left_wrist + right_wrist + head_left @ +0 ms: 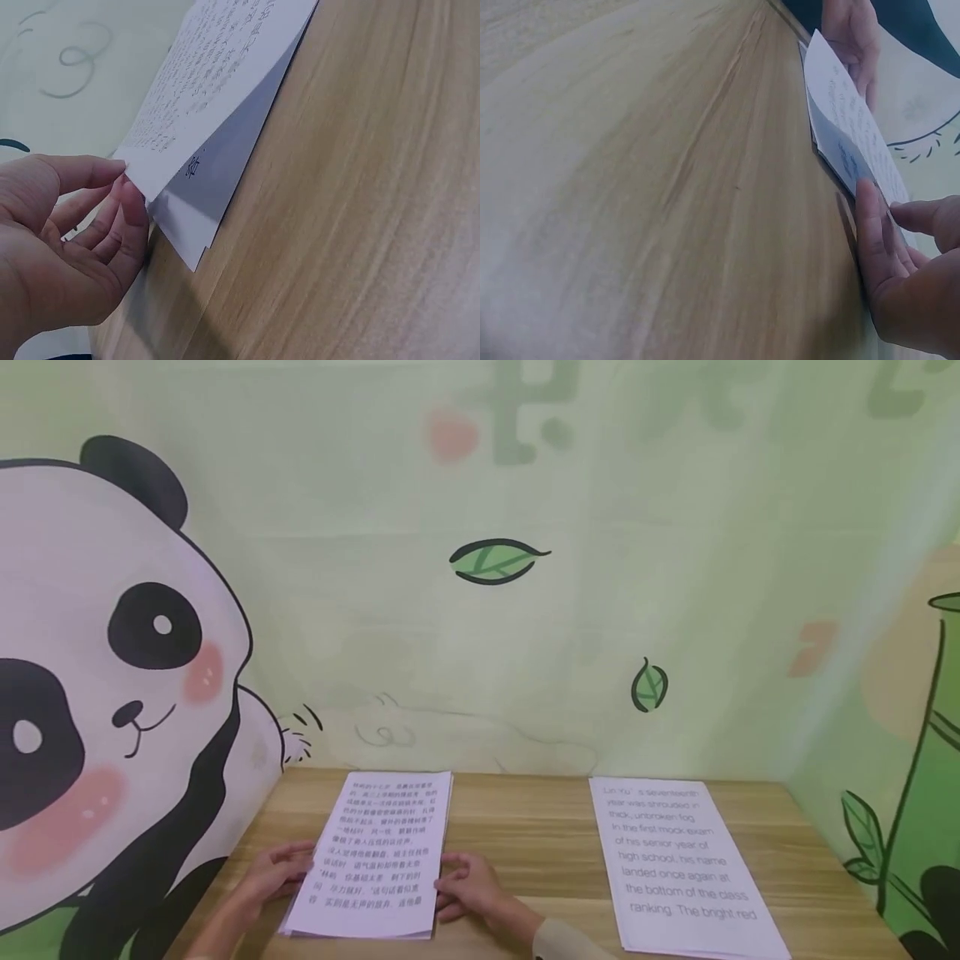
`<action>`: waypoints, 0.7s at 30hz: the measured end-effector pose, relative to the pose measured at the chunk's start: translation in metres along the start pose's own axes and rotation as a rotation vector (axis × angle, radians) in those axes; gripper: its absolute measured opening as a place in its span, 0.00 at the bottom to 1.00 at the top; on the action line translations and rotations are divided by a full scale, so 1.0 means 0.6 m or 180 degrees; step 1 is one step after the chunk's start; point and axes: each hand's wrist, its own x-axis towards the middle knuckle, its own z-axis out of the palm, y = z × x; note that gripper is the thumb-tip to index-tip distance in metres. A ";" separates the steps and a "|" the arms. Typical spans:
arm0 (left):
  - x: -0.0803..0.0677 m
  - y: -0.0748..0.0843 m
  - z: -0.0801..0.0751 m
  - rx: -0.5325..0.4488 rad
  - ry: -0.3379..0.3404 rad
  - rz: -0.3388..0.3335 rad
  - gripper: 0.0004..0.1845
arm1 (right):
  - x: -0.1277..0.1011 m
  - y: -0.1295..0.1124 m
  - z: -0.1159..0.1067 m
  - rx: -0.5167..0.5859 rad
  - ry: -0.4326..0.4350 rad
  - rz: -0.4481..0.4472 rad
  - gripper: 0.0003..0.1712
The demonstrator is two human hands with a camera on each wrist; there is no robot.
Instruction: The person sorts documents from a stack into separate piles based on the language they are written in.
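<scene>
A sheet of paper printed with Chinese text (375, 852) is held by its two long sides, lifted slightly off the paper beneath. At its left edge my left hand (272, 878) pinches it; the left wrist view shows thumb and forefinger on the margin. My right hand (474, 891) pinches the opposite edge, its fingers (871, 232) under the sheet in the right wrist view. Under the raised sheet lies another printed page (225, 169), partly covered, resting on the wooden table (525, 852). How many pages lie below is hidden.
To the right on the table lies a stack of pages with large English print (675, 868). Behind the table hangs a pale green backdrop (360, 610) with leaves and a large panda (165, 552) at the left.
</scene>
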 end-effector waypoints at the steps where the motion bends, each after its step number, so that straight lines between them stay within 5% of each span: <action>1: 0.002 0.000 0.002 -0.0015 0.0009 0.0018 0.30 | 0.001 -0.001 -0.003 -0.0017 -0.0004 0.0010 0.30; 14: 0.010 0.016 0.009 0.0246 0.0333 0.0155 0.28 | -0.008 -0.009 -0.048 0.0013 -0.0130 0.0033 0.28; 21: 0.002 0.046 0.029 0.0368 0.0259 0.0121 0.31 | -0.023 -0.030 -0.108 -0.0055 -0.0310 -0.0051 0.28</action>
